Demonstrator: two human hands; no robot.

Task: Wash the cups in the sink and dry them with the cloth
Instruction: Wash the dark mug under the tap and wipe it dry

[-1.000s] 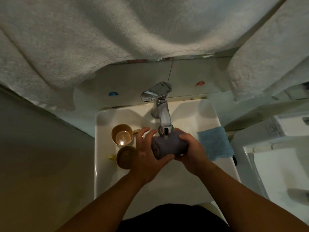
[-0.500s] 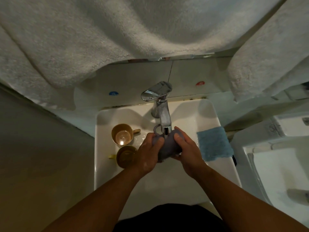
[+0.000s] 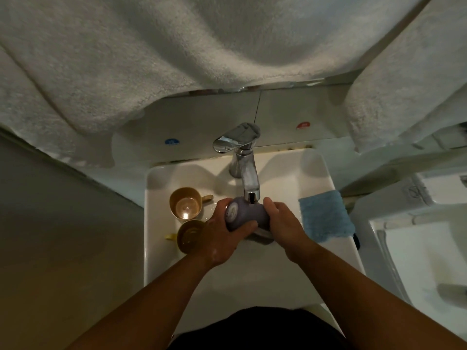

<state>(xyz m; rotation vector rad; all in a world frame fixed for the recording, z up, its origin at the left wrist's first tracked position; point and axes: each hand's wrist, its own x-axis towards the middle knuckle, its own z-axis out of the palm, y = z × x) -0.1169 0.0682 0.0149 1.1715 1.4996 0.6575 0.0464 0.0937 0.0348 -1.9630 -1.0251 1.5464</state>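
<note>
Washing step: left hand (image 3: 223,233) and right hand (image 3: 283,223) both grip the grey cup (image 3: 246,214) sideways under the tap spout (image 3: 250,184) over the sink (image 3: 161,223); drying with the blue cloth (image 3: 326,215) presumably follows.

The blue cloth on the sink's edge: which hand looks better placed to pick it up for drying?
Probably the right hand. The blue cloth lies just beyond it on the sink's right rim, while the left hand, gripping the grey cup under the tap, would have to cross over.
</note>
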